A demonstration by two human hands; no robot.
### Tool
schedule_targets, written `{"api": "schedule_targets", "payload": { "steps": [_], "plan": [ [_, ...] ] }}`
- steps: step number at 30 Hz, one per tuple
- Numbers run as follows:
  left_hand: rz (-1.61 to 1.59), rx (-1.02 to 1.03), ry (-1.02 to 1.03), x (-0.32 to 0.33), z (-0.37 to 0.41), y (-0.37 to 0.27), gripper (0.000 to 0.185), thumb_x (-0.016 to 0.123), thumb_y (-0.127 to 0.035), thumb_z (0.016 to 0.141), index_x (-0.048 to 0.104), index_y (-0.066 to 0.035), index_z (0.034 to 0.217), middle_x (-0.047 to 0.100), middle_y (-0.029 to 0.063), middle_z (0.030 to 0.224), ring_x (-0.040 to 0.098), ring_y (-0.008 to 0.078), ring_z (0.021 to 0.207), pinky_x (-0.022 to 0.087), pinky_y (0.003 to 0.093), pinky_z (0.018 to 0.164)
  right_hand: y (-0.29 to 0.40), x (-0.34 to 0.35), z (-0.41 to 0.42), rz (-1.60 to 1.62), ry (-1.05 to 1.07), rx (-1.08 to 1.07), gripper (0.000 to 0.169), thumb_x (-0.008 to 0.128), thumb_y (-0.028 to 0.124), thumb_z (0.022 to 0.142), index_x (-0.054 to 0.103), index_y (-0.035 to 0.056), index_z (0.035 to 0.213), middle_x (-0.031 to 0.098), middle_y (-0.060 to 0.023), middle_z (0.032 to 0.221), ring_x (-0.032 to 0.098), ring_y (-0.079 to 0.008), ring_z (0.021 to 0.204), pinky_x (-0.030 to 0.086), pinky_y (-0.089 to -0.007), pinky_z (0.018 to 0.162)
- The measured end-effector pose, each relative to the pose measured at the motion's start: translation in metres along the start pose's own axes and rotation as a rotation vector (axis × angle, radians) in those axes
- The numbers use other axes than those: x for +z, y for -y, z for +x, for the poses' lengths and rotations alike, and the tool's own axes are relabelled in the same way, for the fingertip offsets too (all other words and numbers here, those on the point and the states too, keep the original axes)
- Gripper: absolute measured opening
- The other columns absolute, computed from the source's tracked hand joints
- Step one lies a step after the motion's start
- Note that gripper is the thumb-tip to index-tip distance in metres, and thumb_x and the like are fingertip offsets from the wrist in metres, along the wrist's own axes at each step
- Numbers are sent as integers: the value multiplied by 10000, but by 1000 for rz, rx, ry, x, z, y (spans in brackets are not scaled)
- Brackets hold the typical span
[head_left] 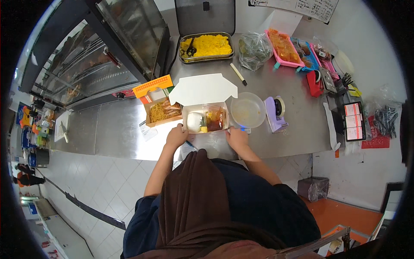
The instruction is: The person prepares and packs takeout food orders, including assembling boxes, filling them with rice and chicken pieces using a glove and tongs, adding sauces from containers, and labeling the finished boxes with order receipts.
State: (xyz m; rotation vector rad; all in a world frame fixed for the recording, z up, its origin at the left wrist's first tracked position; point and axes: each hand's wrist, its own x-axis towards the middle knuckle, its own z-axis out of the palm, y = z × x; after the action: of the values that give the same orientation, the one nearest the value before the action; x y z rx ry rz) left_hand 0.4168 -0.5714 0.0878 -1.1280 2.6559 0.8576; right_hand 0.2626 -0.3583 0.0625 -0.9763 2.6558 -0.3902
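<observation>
An open paperboard food box [203, 89] sits on the steel counter before me, its white lid raised at the back. Inside are a white mound that looks like rice [195, 121], sauce packets [216, 117] and a small yellow item [203, 129]. My left hand [177, 136] grips the front left corner of this box. At the front right corner, my right hand [237, 138] has hold of it too; some fingertips are hidden. Close on the left stands a second open box with an orange lid [153, 86], holding noodles [158, 112] and what looks like chicken.
Right of the box are a round plastic tub [248, 110] and a purple tape dispenser [275, 115]. Behind lie a marker [238, 74], a pan of yellow food [212, 45], a plastic bag [255, 50] and a pink basket [286, 48]. A glass display warmer [93, 61] rises at left.
</observation>
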Motion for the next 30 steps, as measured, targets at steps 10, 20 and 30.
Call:
{"api": "schedule_targets", "payload": {
  "steps": [10, 20, 30],
  "plan": [
    [52, 174, -9, 8, 0, 3, 354, 476, -229, 810, 502, -1, 1080, 617, 243, 885, 595, 384, 839, 462, 460, 755, -62, -20, 56, -20, -163, 129, 324, 561, 338, 797, 608, 22, 852, 628, -203, 771, 617, -376, 743, 492, -467, 658],
    [69, 247, 53, 5, 4, 9, 326, 473, -236, 821, 503, -41, 1080, 615, 238, 895, 589, 387, 843, 454, 469, 755, -6, -99, 78, -49, -699, -273, 460, 663, 239, 722, 522, 24, 1105, 606, -177, 957, 573, -361, 863, 464, -406, 790],
    [47, 255, 146, 7, -15, -13, 520, 536, -383, 803, 453, -50, 1194, 606, 228, 949, 587, 378, 875, 464, 458, 741, -23, -70, 38, 517, -488, -318, 210, 590, 66, 733, 575, 9, 935, 586, -169, 981, 529, -339, 965, 418, -386, 841]
  ]
}}
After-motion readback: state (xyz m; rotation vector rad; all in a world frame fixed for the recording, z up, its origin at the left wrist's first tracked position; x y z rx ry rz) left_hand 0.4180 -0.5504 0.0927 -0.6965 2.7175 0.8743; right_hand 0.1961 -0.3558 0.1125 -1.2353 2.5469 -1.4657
